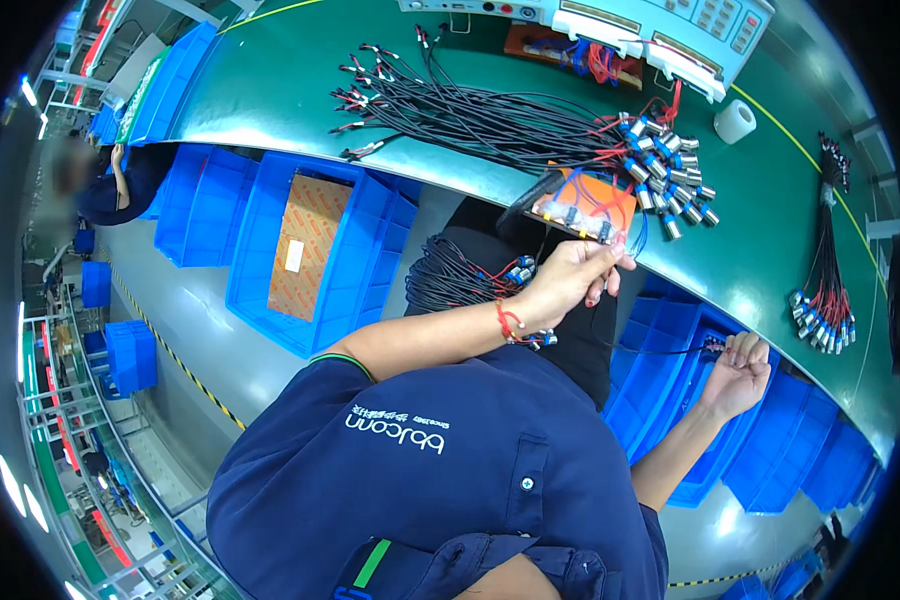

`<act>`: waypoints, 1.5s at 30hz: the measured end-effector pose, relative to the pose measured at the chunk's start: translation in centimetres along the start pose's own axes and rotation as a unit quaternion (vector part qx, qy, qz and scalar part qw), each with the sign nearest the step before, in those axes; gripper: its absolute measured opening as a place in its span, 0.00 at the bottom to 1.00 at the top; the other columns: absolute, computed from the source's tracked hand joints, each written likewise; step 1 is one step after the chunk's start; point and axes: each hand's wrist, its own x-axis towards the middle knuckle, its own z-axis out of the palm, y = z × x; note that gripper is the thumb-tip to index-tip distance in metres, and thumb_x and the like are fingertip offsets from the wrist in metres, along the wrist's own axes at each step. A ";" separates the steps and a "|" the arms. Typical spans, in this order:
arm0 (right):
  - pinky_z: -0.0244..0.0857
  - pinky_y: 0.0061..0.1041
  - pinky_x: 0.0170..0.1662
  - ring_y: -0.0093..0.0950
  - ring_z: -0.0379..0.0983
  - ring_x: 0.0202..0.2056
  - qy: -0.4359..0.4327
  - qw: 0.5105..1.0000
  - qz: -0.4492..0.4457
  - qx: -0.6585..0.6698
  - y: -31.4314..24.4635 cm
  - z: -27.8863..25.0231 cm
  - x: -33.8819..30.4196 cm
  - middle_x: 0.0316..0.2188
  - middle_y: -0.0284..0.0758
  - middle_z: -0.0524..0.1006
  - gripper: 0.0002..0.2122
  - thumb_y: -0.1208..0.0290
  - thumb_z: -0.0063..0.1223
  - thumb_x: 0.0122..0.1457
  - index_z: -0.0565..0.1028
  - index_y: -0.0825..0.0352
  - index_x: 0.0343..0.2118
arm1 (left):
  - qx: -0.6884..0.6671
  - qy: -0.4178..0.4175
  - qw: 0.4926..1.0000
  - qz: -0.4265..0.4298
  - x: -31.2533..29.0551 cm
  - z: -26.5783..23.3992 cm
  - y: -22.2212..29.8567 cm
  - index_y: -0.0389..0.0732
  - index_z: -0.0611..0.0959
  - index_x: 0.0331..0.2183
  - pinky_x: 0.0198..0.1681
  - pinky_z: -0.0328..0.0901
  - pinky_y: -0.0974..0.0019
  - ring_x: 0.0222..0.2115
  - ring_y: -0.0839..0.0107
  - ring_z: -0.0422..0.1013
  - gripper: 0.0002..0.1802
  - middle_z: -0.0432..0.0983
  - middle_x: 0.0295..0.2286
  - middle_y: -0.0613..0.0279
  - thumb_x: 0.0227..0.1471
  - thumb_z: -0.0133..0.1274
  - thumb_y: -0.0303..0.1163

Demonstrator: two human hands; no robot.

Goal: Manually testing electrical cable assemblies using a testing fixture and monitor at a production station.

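My left hand (575, 278) is closed in a pinch at the green bench's front edge, beside an orange board (610, 197) that carries a small clear fixture (575, 217) and red and blue wires. What its fingertips hold is hidden. My right hand (740, 372), farther right and below the bench edge, grips the end of a thin black cable (660, 351) with a small dark connector (713, 345) at the fingers. The cable runs left towards my lap. A bundle of black cables with silver-and-blue connectors (470, 275) lies across my lap, partly behind my left forearm.
A large heap of black cables (490, 115) with metal connectors (660, 170) spreads over the bench (270, 90). Behind stands a white test instrument (660, 35). A white roll (735, 121) and a tied cable bundle (827, 250) are right. Blue bins (310, 335) line the bench. Another person (130, 190) works far left.
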 end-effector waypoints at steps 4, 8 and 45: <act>0.45 0.25 0.31 0.22 0.48 0.23 -0.034 0.999 -0.014 -0.022 0.1 0.6 -0.2 0.17 0.29 0.54 0.07 0.73 0.40 0.51 0.59 0.61 0.19 | 0.008 0.003 1.000 -0.002 -0.9 0.3 0.1 0.37 0.81 0.33 0.17 0.52 0.79 0.14 0.87 0.58 0.19 0.65 0.15 0.73 0.63 0.45 0.44; 0.45 0.25 0.31 0.22 0.49 0.23 -0.043 0.998 -0.025 -0.042 -0.6 1.9 -0.1 0.18 0.29 0.55 0.05 0.73 0.41 0.49 0.59 0.62 0.20 | 0.104 -0.112 0.988 -0.028 -4.6 0.6 2.0 0.37 0.81 0.32 0.17 0.52 0.79 0.15 0.87 0.59 0.19 0.67 0.15 0.72 0.64 0.43 0.41; 0.57 0.30 0.48 0.34 0.68 0.39 -0.207 0.633 -0.477 -0.574 12.6 22.5 6.2 0.31 0.37 0.74 0.07 0.81 0.45 0.50 0.73 0.68 0.32 | 0.696 -0.067 0.702 0.140 -7.8 -10.5 1.4 0.35 0.80 0.31 0.40 0.67 0.60 0.34 0.60 0.72 0.07 0.74 0.29 0.58 0.50 0.56 0.30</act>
